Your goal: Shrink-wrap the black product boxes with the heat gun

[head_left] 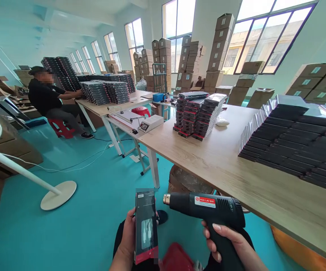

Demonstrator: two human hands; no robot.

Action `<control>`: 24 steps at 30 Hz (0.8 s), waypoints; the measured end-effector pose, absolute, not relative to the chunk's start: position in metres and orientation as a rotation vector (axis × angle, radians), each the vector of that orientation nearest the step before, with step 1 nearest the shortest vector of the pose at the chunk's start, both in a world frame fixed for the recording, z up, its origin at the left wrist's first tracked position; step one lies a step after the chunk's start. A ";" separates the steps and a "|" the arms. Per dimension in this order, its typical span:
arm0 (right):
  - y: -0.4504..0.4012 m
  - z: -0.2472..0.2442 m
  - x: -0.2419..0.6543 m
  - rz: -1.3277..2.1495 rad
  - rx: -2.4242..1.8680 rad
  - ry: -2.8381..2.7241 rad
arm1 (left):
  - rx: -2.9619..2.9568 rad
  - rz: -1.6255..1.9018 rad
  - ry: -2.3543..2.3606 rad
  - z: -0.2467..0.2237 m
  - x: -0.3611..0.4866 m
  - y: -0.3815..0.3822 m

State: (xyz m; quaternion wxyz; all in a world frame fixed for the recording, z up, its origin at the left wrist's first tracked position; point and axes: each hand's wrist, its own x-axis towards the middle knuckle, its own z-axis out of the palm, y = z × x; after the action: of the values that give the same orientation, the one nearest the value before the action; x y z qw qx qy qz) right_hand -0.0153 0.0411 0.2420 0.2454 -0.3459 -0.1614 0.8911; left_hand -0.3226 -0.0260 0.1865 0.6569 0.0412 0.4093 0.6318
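Note:
My left hand (pixel 127 233) is closed around the side of a slim black box (pixel 146 209) with a red lower end and a picture of white cables on its face. The box is held upright, tilted slightly toward me. My right hand (pixel 225 241) grips the handle of a black heat gun (pixel 208 207) with a red and white label. Its metal nozzle points left at the box, with a small gap between them. Whether the trigger is pressed I cannot tell.
A wooden table (pixel 196 158) to my right bears stacked wrapped boxes (pixel 193 116) and a larger black pile (pixel 290 139). A sealing machine (pixel 151 124) stands at its far end. At left are a white fan (pixel 58 195) and a seated person (pixel 45 94). Cables cross the floor.

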 end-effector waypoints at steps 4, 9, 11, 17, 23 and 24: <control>0.047 0.244 -0.018 2.410 -0.889 -0.414 | 0.108 1.355 0.935 0.183 -0.314 -0.023; 0.051 0.249 -0.024 2.395 -0.936 -0.382 | 0.112 1.415 1.006 0.191 -0.307 -0.025; 0.053 0.248 -0.026 2.381 -0.976 -0.388 | 0.086 1.371 0.990 0.194 -0.306 -0.025; 0.046 0.273 -0.038 2.293 -1.042 -0.655 | 0.001 1.299 0.979 0.197 -0.304 -0.021; 0.045 0.324 -0.049 2.325 -0.938 -1.668 | -0.032 1.357 1.012 0.199 -0.305 -0.015; 0.049 0.327 -0.052 2.227 -0.983 -1.719 | -0.023 1.371 1.027 0.199 -0.306 -0.016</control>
State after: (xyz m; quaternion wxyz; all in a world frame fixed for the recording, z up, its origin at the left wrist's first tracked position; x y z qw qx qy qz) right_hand -0.0519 0.0485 0.3272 0.0809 -0.3288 -0.5749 0.7448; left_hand -0.3058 -0.0156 0.1994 0.6552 -0.0099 0.4529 0.6045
